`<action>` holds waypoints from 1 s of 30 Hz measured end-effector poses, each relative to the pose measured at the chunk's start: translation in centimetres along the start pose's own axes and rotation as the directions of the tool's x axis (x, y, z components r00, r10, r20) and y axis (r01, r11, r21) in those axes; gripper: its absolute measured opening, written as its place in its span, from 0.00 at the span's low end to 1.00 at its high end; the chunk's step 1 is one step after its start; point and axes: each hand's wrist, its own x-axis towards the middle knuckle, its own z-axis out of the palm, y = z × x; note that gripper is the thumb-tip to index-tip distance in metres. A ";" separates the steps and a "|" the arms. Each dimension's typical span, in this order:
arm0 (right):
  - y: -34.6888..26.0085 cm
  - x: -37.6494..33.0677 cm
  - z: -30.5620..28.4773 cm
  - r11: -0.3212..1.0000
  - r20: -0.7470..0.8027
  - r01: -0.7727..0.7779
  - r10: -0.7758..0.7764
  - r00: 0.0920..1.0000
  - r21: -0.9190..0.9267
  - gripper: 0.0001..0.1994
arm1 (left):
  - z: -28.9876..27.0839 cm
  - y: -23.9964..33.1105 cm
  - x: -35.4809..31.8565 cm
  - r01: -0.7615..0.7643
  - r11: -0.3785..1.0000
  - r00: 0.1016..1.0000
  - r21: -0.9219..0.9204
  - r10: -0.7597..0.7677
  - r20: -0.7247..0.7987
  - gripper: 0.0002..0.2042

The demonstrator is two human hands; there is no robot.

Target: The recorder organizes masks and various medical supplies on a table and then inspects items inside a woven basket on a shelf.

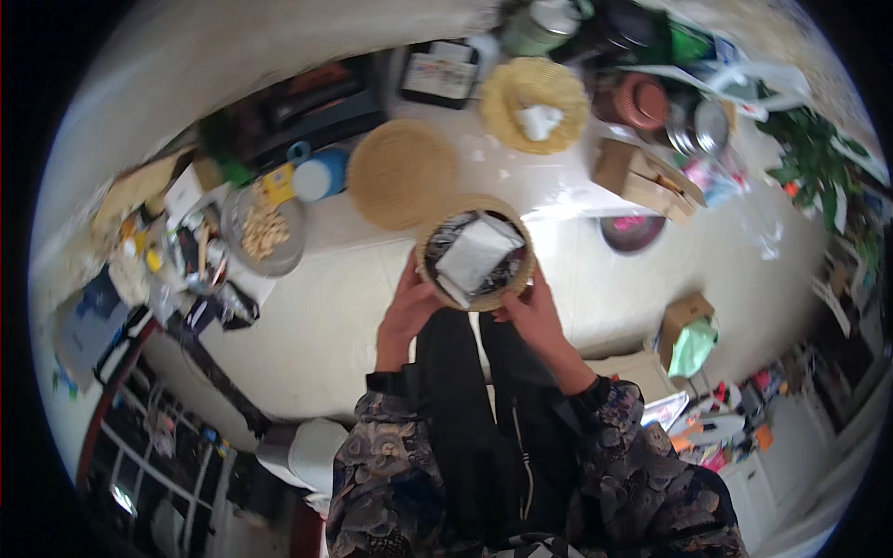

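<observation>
Between both hands I hold a small round woven basket (523, 232) in front of my body, near the table's front edge. Inside it lies a white packet (478, 257) on top of dark, shiny wrapped pieces whose kind I cannot make out. My left hand (406, 307) grips the basket's left side. On its lower right side, my right hand (537, 321) closes around the rim. Just beyond the basket, a round flat woven lid or tray (402, 174) lies on the table.
On the table (558, 181) stand a bowl of peanuts (264, 231), a blue mug (320, 177), a yellow straw hat (535, 102) with white tissue and an open cardboard box (648, 179). A dark basin (632, 233) sits below the table's front edge. Boxes and clutter line the right.
</observation>
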 end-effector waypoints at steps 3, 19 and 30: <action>-0.6 -0.1 0.0 0.995 0.029 0.044 -0.041 0.999 -0.090 0.38 | -0.8 -0.6 0.1 -0.036 0.999 0.995 -0.034 0.032 -0.091 0.38; -3.2 -2.0 6.6 0.926 0.379 0.031 0.123 0.917 -0.375 0.41 | -6.6 -3.8 -8.5 -0.407 0.883 0.885 -0.232 0.319 -0.339 0.43; -1.5 -1.4 11.7 0.886 0.458 0.149 0.077 0.886 -0.439 0.22 | -13.4 -3.9 -14.6 -0.575 0.737 0.795 -0.355 0.401 -0.455 0.40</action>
